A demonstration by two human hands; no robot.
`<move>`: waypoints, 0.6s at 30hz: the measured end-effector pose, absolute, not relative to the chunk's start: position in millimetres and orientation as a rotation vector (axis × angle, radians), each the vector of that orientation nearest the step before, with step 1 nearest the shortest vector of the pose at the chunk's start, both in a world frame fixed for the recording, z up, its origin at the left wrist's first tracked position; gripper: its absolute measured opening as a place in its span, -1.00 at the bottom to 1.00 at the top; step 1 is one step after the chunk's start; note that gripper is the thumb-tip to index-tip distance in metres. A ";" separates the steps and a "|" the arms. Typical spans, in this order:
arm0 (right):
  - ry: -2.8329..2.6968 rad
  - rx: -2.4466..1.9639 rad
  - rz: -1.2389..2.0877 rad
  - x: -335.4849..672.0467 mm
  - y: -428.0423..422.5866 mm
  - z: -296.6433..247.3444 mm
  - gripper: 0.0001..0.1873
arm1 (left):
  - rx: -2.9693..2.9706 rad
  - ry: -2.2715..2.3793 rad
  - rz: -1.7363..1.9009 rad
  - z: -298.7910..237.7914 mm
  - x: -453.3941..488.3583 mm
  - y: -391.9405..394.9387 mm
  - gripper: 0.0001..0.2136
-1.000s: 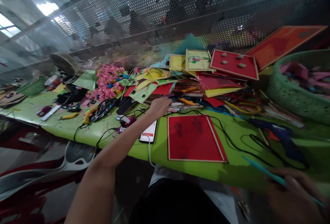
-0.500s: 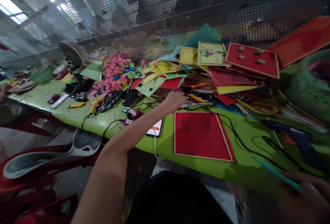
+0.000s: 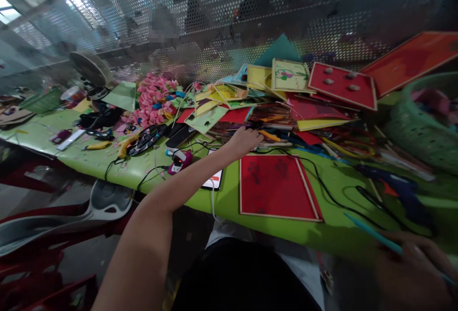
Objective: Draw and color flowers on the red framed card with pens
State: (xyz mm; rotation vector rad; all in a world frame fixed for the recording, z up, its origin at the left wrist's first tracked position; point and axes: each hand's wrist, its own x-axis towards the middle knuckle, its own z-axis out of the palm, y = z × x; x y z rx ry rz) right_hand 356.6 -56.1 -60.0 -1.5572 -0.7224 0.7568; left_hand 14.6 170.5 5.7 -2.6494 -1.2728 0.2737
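Note:
My left hand reaches across into the clutter, its fingers curled down beside a dark object and an orange stick-like piece. What those fingers hold, if anything, is hidden. At the lower right, blurred, my right hand is closed around a thin turquoise pen-like stick that points up and left. Between the hands a red panel with pale strips along its edges lies flat, bearing faint dark marks.
A dark blue glue gun with a black cable lies right, before a green basket. Framed coloured panels are heaped behind. Left of them are pink petals, a phone with a white cable, and a purple plug adapter.
The view has turned slightly, so most things sit a little further left. My left hand stays at the same spot in the clutter. My right hand still holds the turquoise stick.

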 end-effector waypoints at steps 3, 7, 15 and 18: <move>-0.686 -1.553 0.682 340.2 -52.6 -42.3 -0.81 | -2.685 -1.295 0.243 6.5 9.7 173.4 -0.59; -0.633 -1.568 0.676 333.0 -50.3 -37.1 -0.82 | -2.722 -1.351 0.299 5.9 2.3 183.0 -0.62; -0.619 -1.562 0.652 333.5 -48.2 -39.2 -0.81 | -2.736 -1.437 0.407 15.6 -1.4 188.1 -0.60; -0.606 -1.534 0.654 333.8 -47.5 -41.4 -0.80 | -2.723 -1.469 0.451 20.2 3.1 190.3 -0.59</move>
